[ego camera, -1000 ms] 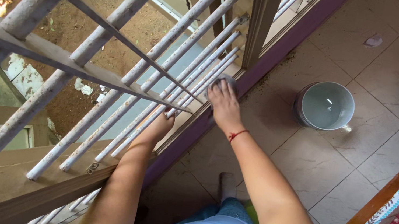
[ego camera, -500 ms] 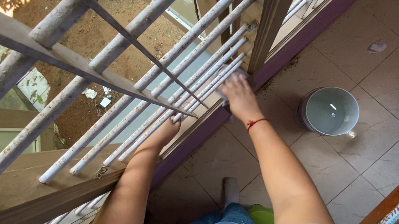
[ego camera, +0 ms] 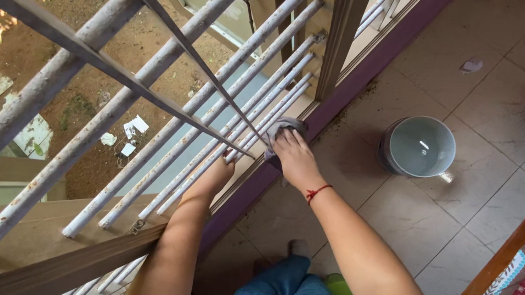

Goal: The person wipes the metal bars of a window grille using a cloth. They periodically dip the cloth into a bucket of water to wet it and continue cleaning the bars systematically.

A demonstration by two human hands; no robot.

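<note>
Grey crumpled cloth [ego camera: 283, 130] under right hand [ego camera: 295, 160], fingers pressing it, left hand [ego camera: 219, 170] fingers hidden behind bars [ego camera: 241, 104]

Soft, even daylight fills the scene, coming from outdoors through the window bars [ego camera: 215, 89] beyond the right hand [ego camera: 295, 157]. Far past the left hand [ego camera: 219, 170], sun patches on the ground outside blow out to white. The bucket [ego camera: 418, 148] beside the right hand shows a small glint. Nearest bars look oversized and slightly soft; the rest is sharp.
</note>
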